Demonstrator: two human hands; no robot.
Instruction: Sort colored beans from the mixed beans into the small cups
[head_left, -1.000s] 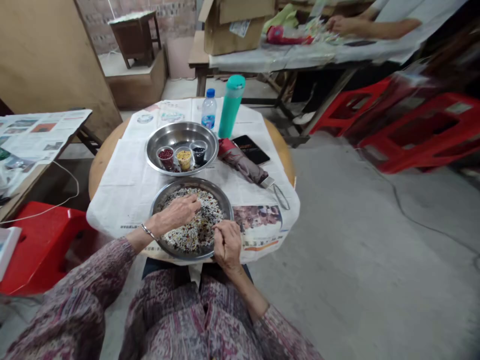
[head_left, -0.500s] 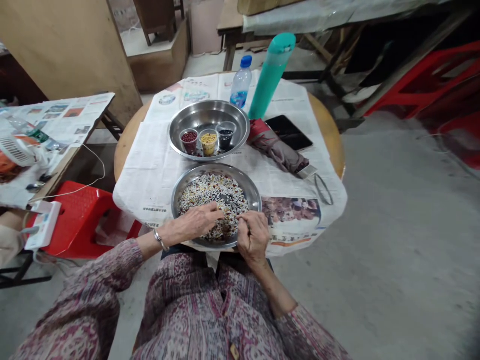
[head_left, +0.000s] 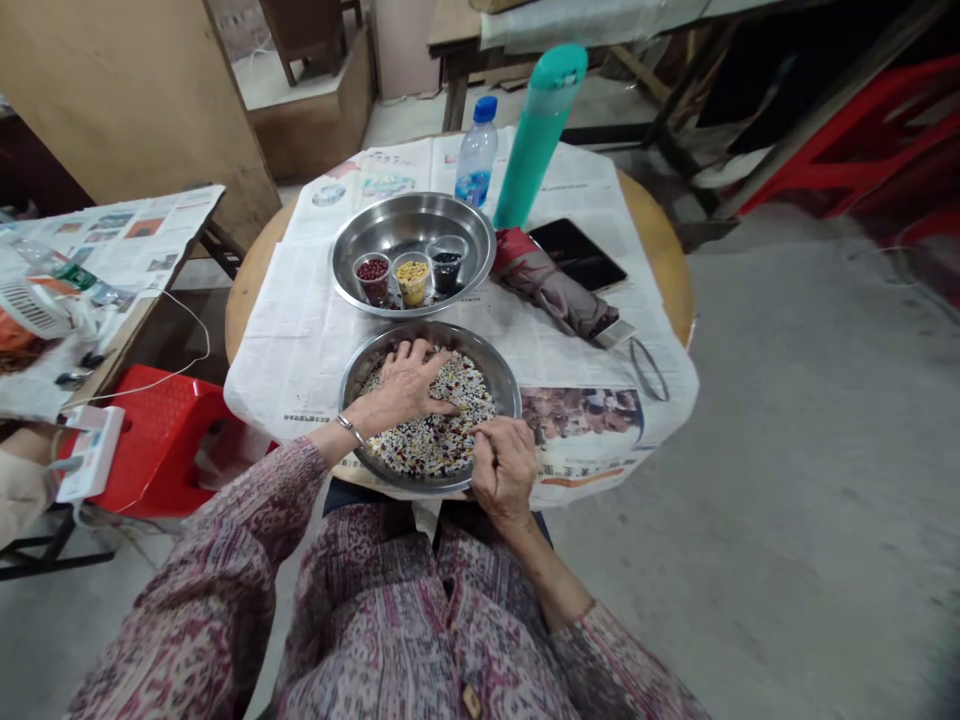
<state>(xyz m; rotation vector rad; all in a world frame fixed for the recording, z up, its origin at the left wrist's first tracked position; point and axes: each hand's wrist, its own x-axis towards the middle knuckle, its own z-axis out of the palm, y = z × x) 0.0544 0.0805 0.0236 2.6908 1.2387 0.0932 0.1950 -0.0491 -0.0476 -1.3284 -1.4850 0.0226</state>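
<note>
A steel basin (head_left: 507, 382) near the table's front edge holds a loose mix of white grains (head_left: 472, 385) with dark, yellow and red beans. My left hand (head_left: 405, 388) lies over the mix with fingers spread, touching it on the left side. At the basin's right front rim is my right hand (head_left: 507, 468), its fingers curled closed; what they hold, if anything, is hidden. Behind stands a second steel basin (head_left: 409, 212). Inside it are three clear cups: one of red beans (head_left: 373, 279), one of yellow beans (head_left: 412, 282), one of black beans (head_left: 447, 268).
Behind the basins stand a water bottle (head_left: 477, 155) and a tall teal bottle (head_left: 540, 135). A folded umbrella (head_left: 555, 287) and a dark tablet-like device (head_left: 576, 254) lie to the right. Newspaper (head_left: 277, 345) covers the round table. A red stool (head_left: 161, 440) is at the left.
My left hand has moved forward and left across the grain mix, and its fingers have spread from a bunched pose. My right hand stays closed at the rim.
</note>
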